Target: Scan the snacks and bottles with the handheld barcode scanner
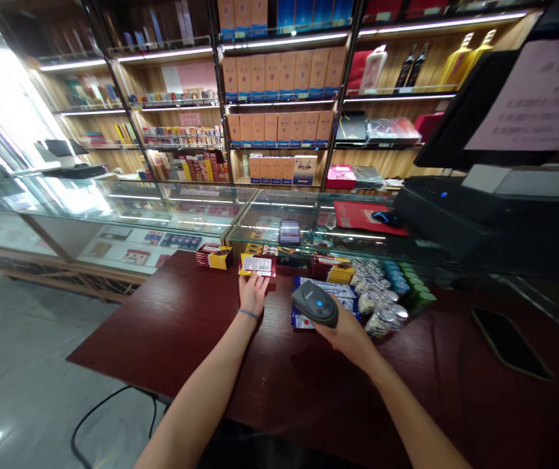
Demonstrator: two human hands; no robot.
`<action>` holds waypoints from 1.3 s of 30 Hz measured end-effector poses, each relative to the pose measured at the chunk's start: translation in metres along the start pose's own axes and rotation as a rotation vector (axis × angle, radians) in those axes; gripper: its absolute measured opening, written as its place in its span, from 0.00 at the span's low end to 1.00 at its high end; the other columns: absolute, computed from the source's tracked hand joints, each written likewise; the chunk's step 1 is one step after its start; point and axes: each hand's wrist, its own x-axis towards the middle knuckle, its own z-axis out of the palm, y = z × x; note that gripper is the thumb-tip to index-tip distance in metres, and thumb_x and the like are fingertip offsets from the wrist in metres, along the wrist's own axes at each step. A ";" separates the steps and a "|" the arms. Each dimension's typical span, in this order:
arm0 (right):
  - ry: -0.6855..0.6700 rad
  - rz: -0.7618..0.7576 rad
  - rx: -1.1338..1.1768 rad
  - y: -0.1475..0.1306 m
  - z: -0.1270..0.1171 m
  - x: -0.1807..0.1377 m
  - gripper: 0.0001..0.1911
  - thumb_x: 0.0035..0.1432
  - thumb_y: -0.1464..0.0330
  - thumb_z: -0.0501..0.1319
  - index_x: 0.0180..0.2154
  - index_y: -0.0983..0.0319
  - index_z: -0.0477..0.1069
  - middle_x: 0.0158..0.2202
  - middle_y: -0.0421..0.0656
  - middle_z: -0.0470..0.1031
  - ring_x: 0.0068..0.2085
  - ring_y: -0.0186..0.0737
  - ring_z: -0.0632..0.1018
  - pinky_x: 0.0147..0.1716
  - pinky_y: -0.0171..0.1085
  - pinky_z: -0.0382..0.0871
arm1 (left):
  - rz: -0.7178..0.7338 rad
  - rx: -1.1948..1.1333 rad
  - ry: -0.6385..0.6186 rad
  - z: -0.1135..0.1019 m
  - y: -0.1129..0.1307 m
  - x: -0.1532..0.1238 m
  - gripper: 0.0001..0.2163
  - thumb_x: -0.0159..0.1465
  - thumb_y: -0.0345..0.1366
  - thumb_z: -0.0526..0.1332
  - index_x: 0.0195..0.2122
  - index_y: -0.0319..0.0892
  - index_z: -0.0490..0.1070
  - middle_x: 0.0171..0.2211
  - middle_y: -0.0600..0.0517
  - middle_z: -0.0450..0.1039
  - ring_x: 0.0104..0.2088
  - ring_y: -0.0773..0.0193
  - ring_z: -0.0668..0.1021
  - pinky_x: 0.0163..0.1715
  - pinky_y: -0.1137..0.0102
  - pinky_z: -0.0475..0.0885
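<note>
My left hand [253, 292] lies on the dark red wooden counter [176, 326] with its fingertips on a yellow and red packet [258, 265] that shows a white barcode label. Whether it grips the packet or only touches it is unclear. My right hand [345, 333] is closed round the handle of a grey barcode scanner [315, 302], held just above a blue and white packet [327, 288]. The scanner's head faces left toward the labelled packet.
More packet stacks [214, 256] sit at the counter's far edge, with rows of small cans [382, 306] and green-capped bottles to the right. A phone [511, 342] lies far right. Behind is a glass display case [201, 208], a till with a monitor [479, 215], and stocked shelves.
</note>
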 end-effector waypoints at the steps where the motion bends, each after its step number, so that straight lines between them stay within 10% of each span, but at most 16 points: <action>1: -0.003 0.007 0.002 0.000 0.000 0.000 0.26 0.57 0.62 0.65 0.56 0.58 0.67 0.36 0.41 0.81 0.30 0.40 0.79 0.24 0.34 0.68 | -0.003 0.005 0.017 0.000 0.000 0.000 0.08 0.68 0.27 0.62 0.42 0.47 0.66 0.43 0.52 0.80 0.44 0.65 0.83 0.57 0.56 0.75; 12: 0.108 -0.040 0.038 -0.001 -0.001 0.000 0.27 0.55 0.61 0.65 0.57 0.58 0.68 0.31 0.40 0.79 0.34 0.45 0.82 0.29 0.37 0.73 | 0.266 0.371 0.037 0.004 0.012 0.006 0.10 0.63 0.35 0.67 0.44 0.44 0.69 0.37 0.52 0.79 0.33 0.65 0.82 0.40 0.67 0.78; 16: 0.133 -0.072 0.038 0.000 -0.005 0.000 0.26 0.56 0.60 0.64 0.56 0.59 0.69 0.32 0.42 0.80 0.38 0.49 0.82 0.31 0.40 0.74 | 0.607 0.617 0.070 0.012 0.046 0.017 0.10 0.63 0.35 0.67 0.45 0.45 0.73 0.39 0.50 0.80 0.42 0.60 0.82 0.48 0.67 0.76; 26: 0.166 -0.056 0.075 -0.003 -0.008 -0.001 0.27 0.58 0.57 0.65 0.56 0.60 0.69 0.27 0.40 0.77 0.25 0.43 0.78 0.23 0.36 0.69 | 0.908 0.997 0.066 -0.013 0.140 0.057 0.06 0.66 0.37 0.63 0.43 0.47 0.77 0.42 0.51 0.81 0.47 0.57 0.81 0.54 0.65 0.73; 39: 0.185 0.008 0.096 -0.011 -0.007 -0.003 0.24 0.57 0.57 0.65 0.53 0.59 0.70 0.22 0.37 0.75 0.17 0.37 0.69 0.18 0.35 0.61 | 0.960 1.749 -0.363 -0.068 0.178 0.094 0.08 0.66 0.33 0.60 0.39 0.51 0.79 0.46 0.47 0.80 0.55 0.52 0.77 0.63 0.58 0.65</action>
